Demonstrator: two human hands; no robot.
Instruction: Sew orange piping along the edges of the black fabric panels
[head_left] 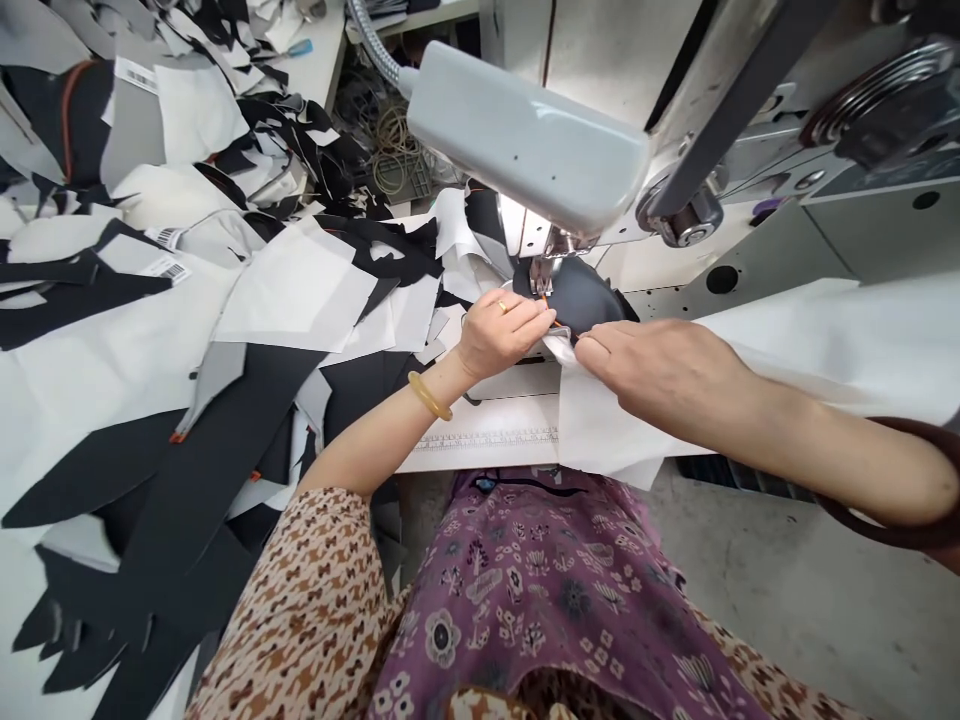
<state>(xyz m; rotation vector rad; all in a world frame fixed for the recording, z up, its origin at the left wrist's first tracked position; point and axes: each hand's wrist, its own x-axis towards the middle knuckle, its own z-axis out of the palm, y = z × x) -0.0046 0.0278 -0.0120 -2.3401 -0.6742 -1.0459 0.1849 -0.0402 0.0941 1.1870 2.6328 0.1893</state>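
Note:
My left hand (504, 330) is closed on the edge of a black fabric piece (589, 295), just in front of the presser foot (541, 275) of a sewing machine. An orange strip runs along that edge, partly under the fingers. To the right, my right hand (652, 365) pinches the same edge, where white material is bunched between the hands. A large white sheet (615, 425) hangs below my right hand over the table's front edge. The foot rests at the black fabric; the needle tip is too small to make out.
A grey lamp-like housing (525, 135) juts over the sewing spot. Black, white and grey cut pieces (285, 290) heap up across the left side. A printed ruler (487, 438) lines the table's front edge. The machine's handwheel-like metal parts (686, 210) stand at right.

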